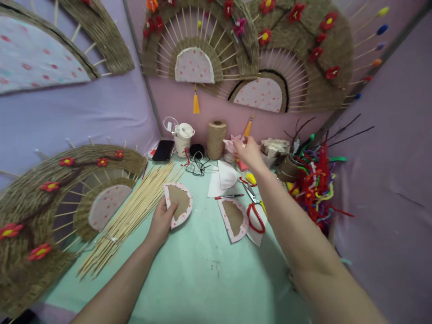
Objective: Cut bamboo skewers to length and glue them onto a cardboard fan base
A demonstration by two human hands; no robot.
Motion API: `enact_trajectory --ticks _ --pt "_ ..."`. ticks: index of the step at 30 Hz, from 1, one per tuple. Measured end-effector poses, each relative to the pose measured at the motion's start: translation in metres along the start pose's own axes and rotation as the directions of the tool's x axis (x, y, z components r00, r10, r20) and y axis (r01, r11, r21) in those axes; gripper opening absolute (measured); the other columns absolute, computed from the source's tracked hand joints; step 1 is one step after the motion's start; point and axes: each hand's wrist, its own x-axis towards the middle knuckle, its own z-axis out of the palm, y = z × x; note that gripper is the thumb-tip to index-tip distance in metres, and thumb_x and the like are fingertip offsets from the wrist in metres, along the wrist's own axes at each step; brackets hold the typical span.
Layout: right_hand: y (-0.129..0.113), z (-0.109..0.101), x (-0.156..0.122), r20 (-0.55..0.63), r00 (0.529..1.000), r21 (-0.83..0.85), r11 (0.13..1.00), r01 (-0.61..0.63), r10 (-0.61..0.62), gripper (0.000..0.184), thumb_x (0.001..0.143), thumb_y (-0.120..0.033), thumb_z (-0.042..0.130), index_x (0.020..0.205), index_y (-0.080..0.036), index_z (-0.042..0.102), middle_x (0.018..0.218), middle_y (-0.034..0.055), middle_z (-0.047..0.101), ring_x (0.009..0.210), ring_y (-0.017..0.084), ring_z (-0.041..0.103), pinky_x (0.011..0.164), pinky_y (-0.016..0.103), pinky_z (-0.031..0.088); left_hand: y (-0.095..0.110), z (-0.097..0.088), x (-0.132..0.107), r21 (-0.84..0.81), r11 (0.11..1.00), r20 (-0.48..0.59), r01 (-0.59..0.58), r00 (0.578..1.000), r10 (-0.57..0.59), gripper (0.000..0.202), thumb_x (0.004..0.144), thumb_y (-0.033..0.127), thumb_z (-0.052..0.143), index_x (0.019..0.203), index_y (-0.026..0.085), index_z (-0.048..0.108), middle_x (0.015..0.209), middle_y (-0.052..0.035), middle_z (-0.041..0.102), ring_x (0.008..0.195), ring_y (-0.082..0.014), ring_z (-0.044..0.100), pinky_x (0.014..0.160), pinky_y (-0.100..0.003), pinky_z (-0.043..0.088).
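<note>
Nearest, the left hand (162,221) gripped the lower edge of a half-round card (179,203) on the green table (202,270) beside the skewers (135,211). Cloth-edged cardboard, it looked light and fairly stiff, best held by its rim. Farther off, the right hand (249,152) touched a limp pink cloth scrap (232,145) by the twine spool (216,138); whether its fingers had closed could not be told.
</note>
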Motion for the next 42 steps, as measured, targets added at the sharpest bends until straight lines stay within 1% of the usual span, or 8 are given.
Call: enact_trajectory --ticks 5,8,14,21,25,29,34,42 --pt "0.031 -0.003 -0.018 0.581 0.813 -0.193 0.976 0.105 0.027 0.038 0.082 -0.045 0.061 0.103 -0.013 0.064 0.071 0.0072 0.07 0.062 0.018 0.065 0.06 0.027 0.047 -0.008 -0.003 0.008 0.028 0.998 -0.025 -0.049 0.998 0.049 0.048 0.066 0.037 0.076 0.106 0.018 0.058 0.099 -0.0066 0.07 0.084 -0.0206 0.067 0.075 -0.03 0.051" --pt "0.035 0.011 -0.047 0.664 0.743 -0.31 0.936 0.167 0.087 0.042 0.063 -0.046 0.078 0.09 -0.015 0.068 0.068 0.0074 0.069 0.066 0.022 0.066 0.062 0.029 0.046 -0.009 -0.003 0.008 0.012 0.998 -0.007 -0.06 0.998 0.06 0.048 0.067 0.035 0.075 0.109 0.018 0.057 0.1 -0.0068 0.07 0.085 -0.0207 0.067 0.077 -0.031 0.051" --pt "0.039 0.035 -0.094 0.524 0.833 -0.391 0.919 0.053 0.175 0.052 0.051 -0.039 0.083 0.093 -0.015 0.065 0.101 0.0158 0.068 0.094 0.032 0.062 0.067 0.033 0.044 -0.01 -0.001 0.009 0.034 0.993 -0.006 -0.116 0.993 0.117 0.043 0.069 0.031 0.07 0.108 0.017 0.057 0.104 -0.0081 0.069 0.091 -0.0194 0.066 0.082 -0.031 0.051" --pt "0.03 0.031 -0.127 0.429 0.891 -0.157 0.983 -0.09 0.15 0.026 0.067 -0.028 0.071 0.086 -0.015 0.061 0.089 0.0076 0.067 0.082 0.022 0.062 0.06 0.025 0.04 0.023 -0.003 0.034 0.233 0.972 0.11 0.018 0.993 -0.045 0.034 0.067 0.022 0.066 0.099 0.017 0.058 0.093 -0.0093 0.07 0.079 -0.0219 0.067 0.076 -0.034 0.052" --pt "0.012 0.034 -0.15 0.421 0.906 0.103 0.991 -0.088 0.037 0.017 0.079 -0.028 0.059 0.092 -0.017 0.059 0.089 0.0023 0.068 0.08 0.015 0.062 0.061 0.021 0.042 0.043 -0.002 0.04 0.435 0.875 0.089 -0.213 0.977 0.194 0.05 0.056 0.013 0.073 0.104 0.015 0.059 0.109 -0.0152 0.065 0.111 -0.0306 0.058 0.091 -0.039 0.046" --pt "0.0 0.051 -0.171 0.446 0.888 0.444 0.889 -0.111 -0.112 0.019 0.074 -0.03 0.064 0.087 -0.018 0.059 0.082 -0.0003 0.068 0.077 0.015 0.063 0.063 0.022 0.045 0.042 0.01 0.005 0.347 0.788 0.276 -0.508 0.859 0.432 0.06 0.058 0.022 0.079 0.115 0.019 0.06 0.131 -0.0138 0.054 0.129 -0.0296 0.042 0.1 -0.035 0.039" --pt "0.005 0.061 -0.189 0.316 0.947 0.583 0.8 -0.141 -0.063 0.026 0.074 -0.037 0.064 0.092 -0.019 0.059 0.085 0.001 0.067 0.079 0.016 0.062 0.066 0.024 0.046 0.021 0.024 -0.028 0.364 0.93 0.659 -0.057 0.721 -0.214 0.029 0.069 0.042 0.074 0.079 0.015 0.069 0.07 -0.0039 0.067 0.068 -0.0201 0.063 0.06 -0.026 0.046" --pt "0.028 0.048 -0.205 0.359 0.922 0.681 0.634 -0.366 0.147 0.035 0.074 -0.039 0.065 0.102 -0.017 0.057 0.093 0.0063 0.069 0.082 0.017 0.064 0.069 0.026 0.048 0.0 0.018 -0.014 0.029 0.922 0.536 0.387 0.772 -0.341 0.02 0.075 0.029 0.073 0.086 0.013 0.068 0.086 -0.0092 0.071 0.074 -0.017 0.066 0.074 -0.031 0.055"
